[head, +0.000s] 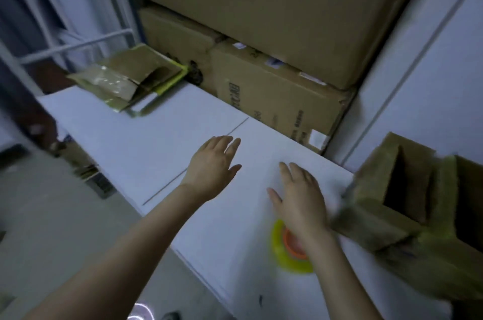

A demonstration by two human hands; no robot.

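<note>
Large cardboard boxes (274, 19) are stacked behind the white table (146, 142), with a printed carton (274, 95) pressed beneath them. A small opened box (128, 79), wrapped in glossy tape, is set at the table's far left corner. White metal bars (78, 45) are seen behind it, and grey floor (52, 215) below.

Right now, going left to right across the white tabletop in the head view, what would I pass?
taped cardboard bundle → left hand → right hand → open cardboard box. The yellow tape roll lies partly hidden behind the right wrist, so it has no clear place in the order.
</note>
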